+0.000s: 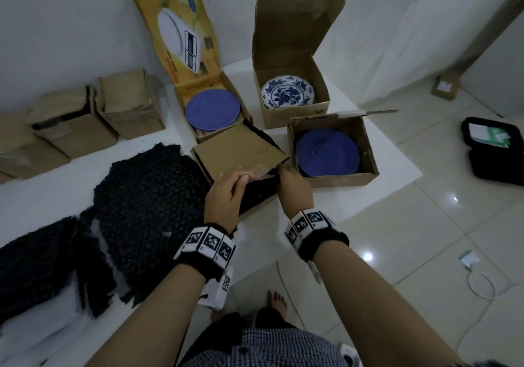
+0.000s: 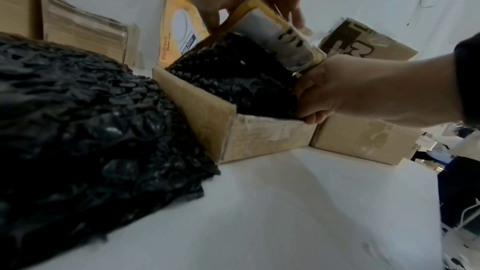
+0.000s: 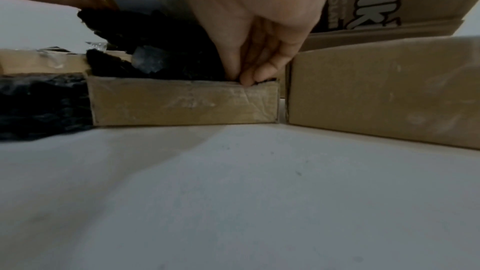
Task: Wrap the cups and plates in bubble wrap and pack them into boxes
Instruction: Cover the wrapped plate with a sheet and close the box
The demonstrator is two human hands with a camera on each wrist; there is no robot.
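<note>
A low cardboard box near the table's front holds a bundle in black bubble wrap. My left hand pinches the free edge of the box's lid flap, which stands half lowered over the bundle. My right hand reaches into the box's near right corner, thumb and fingertips bunched on the wrap at the rim. Three open boxes behind hold bare plates: a blue plate, a blue-and-white floral plate and another blue plate.
Loose black bubble wrap sheets cover the table's left side. Several closed brown boxes line the back left by the wall. The table's edge runs right of the boxes; a black case lies on the tiled floor.
</note>
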